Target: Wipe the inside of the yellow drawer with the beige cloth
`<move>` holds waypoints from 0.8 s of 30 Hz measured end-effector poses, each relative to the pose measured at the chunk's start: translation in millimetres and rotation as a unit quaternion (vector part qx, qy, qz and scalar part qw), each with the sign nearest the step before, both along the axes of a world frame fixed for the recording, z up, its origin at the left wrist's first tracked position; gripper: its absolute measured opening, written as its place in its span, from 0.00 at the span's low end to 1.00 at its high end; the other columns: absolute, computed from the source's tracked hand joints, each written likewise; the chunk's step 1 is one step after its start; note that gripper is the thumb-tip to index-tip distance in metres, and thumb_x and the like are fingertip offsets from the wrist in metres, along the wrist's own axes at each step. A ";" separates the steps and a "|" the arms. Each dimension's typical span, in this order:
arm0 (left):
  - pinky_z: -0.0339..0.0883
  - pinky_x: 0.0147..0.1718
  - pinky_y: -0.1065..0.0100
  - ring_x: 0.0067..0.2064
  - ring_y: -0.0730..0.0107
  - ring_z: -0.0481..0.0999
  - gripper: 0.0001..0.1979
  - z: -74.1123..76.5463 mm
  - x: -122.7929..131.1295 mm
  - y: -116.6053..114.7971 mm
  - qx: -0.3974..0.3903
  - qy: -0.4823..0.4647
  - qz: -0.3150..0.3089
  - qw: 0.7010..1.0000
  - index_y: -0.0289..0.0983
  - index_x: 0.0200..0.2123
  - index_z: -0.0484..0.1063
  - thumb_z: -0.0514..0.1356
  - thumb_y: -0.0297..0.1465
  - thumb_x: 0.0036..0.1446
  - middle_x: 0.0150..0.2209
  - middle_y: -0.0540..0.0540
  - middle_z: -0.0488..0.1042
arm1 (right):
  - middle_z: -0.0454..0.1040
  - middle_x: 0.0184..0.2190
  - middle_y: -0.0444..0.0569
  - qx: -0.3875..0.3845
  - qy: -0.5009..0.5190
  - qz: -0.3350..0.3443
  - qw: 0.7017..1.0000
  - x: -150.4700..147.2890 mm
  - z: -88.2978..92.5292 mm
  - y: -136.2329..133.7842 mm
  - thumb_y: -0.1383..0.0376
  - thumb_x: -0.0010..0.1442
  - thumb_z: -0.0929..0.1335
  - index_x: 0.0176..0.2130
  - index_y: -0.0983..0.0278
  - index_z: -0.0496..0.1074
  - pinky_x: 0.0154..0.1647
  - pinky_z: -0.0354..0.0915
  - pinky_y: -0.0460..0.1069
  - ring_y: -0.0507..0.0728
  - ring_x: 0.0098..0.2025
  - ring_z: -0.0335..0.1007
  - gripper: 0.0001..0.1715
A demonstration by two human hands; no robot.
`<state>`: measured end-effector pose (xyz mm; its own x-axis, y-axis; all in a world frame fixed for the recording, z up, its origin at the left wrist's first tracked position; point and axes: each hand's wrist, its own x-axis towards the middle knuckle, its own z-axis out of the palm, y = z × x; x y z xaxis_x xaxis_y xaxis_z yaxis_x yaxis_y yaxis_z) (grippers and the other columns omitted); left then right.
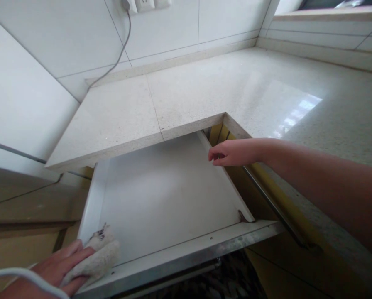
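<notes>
A white drawer (155, 195) is pulled out from beneath the countertop, its flat floor bare. At the drawer's near left corner my left hand (66, 263) grips a crumpled off-white cloth (100, 257) with dark stains on its upper end. The cloth lies against the corner where the side wall meets the front panel (186, 253). Over the drawer's right side wall hovers my right hand (228, 153), its fingers loosely curled. Whether anything sits between those curled fingers is hidden.
A pale speckled countertop (198, 91) surrounds the drawer with a sharp inner corner. A grey cord (123, 45) runs from a wall socket (145, 5) down behind the counter. Yellow cabinet fronts with a metal handle (273, 207) stand at right. A white cable (27, 272) crosses the lower left.
</notes>
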<state>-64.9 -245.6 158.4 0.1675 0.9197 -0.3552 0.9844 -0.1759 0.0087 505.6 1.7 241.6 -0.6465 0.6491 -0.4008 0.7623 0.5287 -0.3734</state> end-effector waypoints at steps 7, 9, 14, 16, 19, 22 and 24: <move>0.66 0.61 0.50 0.60 0.48 0.73 0.21 9.7 2.7 -0.6 -0.033 -0.002 0.013 0.999 0.55 0.52 0.79 0.60 0.48 0.57 0.58 0.50 0.75 | 0.80 0.43 0.52 0.000 -0.009 -0.001 1.000 -1.2 0.2 -2.0 0.57 0.63 0.65 0.51 0.62 0.75 0.38 0.64 0.51 0.59 0.40 0.75 0.21; 0.67 0.60 0.49 0.59 0.47 0.74 0.22 13.1 17.5 4.0 -0.051 -0.006 0.014 0.999 0.55 0.53 0.79 0.60 0.49 0.56 0.59 0.49 0.75 | 0.80 0.42 0.52 0.000 -0.011 0.001 1.000 -1.4 0.2 -2.7 0.57 0.63 0.65 0.52 0.62 0.75 0.38 0.65 0.51 0.59 0.40 0.75 0.21; 0.70 0.57 0.52 0.59 0.47 0.74 0.24 31.6 81.0 23.0 -0.103 -0.035 -0.010 0.994 0.52 0.54 0.77 0.58 0.49 0.56 0.57 0.47 0.76 | 0.80 0.42 0.52 -0.001 -0.009 0.002 1.000 -1.9 -0.4 -2.1 0.58 0.63 0.66 0.51 0.63 0.76 0.38 0.65 0.51 0.59 0.40 0.75 0.20; 0.70 0.55 0.55 0.58 0.49 0.74 0.25 43.2 114.8 32.4 -0.137 -0.056 -0.027 0.989 0.50 0.56 0.75 0.57 0.48 0.57 0.57 0.45 0.75 | 0.80 0.42 0.52 -0.005 -0.008 0.002 1.000 -1.4 -1.5 -0.9 0.57 0.63 0.66 0.51 0.63 0.76 0.38 0.65 0.51 0.59 0.40 0.75 0.21; 0.70 0.53 0.57 0.53 0.54 0.75 0.22 56.6 161.7 46.3 -0.188 -0.094 -0.060 0.976 0.48 0.54 0.75 0.56 0.44 0.59 0.52 0.45 0.75 | 0.80 0.42 0.51 -0.005 -0.005 0.002 1.000 0.0 -2.8 0.9 0.56 0.63 0.66 0.51 0.62 0.76 0.38 0.65 0.50 0.59 0.40 0.76 0.21; 0.69 0.52 0.55 0.50 0.55 0.75 0.20 59.5 194.7 57.5 -0.217 -0.098 -0.078 0.968 0.46 0.53 0.74 0.56 0.43 0.59 0.50 0.44 0.74 | 0.80 0.43 0.52 -0.005 -0.005 0.001 1.000 0.5 -1.3 0.9 0.56 0.63 0.66 0.52 0.62 0.76 0.40 0.66 0.50 0.59 0.42 0.76 0.21; 0.69 0.52 0.54 0.49 0.55 0.75 0.21 56.9 209.4 62.9 -0.223 -0.105 -0.097 0.964 0.45 0.54 0.73 0.56 0.43 0.60 0.49 0.43 0.74 | 0.80 0.44 0.52 -0.010 -0.008 -0.004 1.000 0.1 0.5 -0.1 0.56 0.63 0.66 0.52 0.62 0.75 0.41 0.67 0.51 0.60 0.43 0.76 0.22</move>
